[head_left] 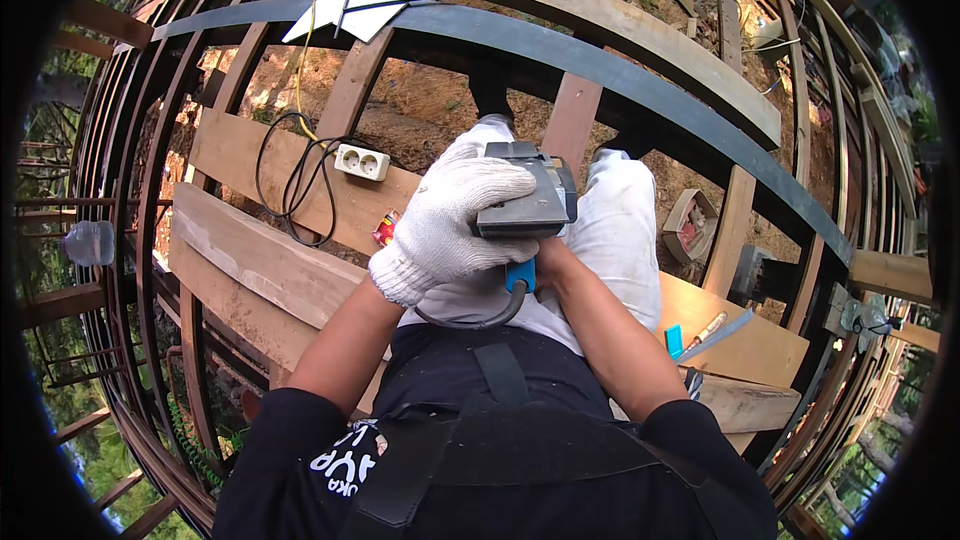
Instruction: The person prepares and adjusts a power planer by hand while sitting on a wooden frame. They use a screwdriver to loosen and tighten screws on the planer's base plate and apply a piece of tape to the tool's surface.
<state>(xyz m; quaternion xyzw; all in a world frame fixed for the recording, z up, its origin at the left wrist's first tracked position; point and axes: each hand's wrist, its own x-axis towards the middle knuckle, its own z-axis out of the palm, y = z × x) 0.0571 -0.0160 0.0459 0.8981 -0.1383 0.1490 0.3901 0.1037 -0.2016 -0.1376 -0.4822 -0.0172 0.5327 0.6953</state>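
A corded power tool (pixel 530 202) with a boxy dark grey body and a blue handle end is held up in front of my waist, over my lap. My left hand (pixel 462 210), in a white knitted glove, is closed around its left side. My bare right hand (pixel 552 262) is at the blue handle, just under the body; the tool hides most of its fingers. A thick black cord (pixel 490 320) leaves the blue end and loops to the left below my glove. The tool's working face cannot be made out.
Wooden planks (pixel 270 250) lie across a beam frame over bare ground. A white socket block (pixel 362 162) with coiled black cable sits at left. A white board (pixel 340 10) lies farther off. At right are a small box (pixel 690 225), a turquoise piece (pixel 674 342) and a pencil-like tool (pixel 712 325).
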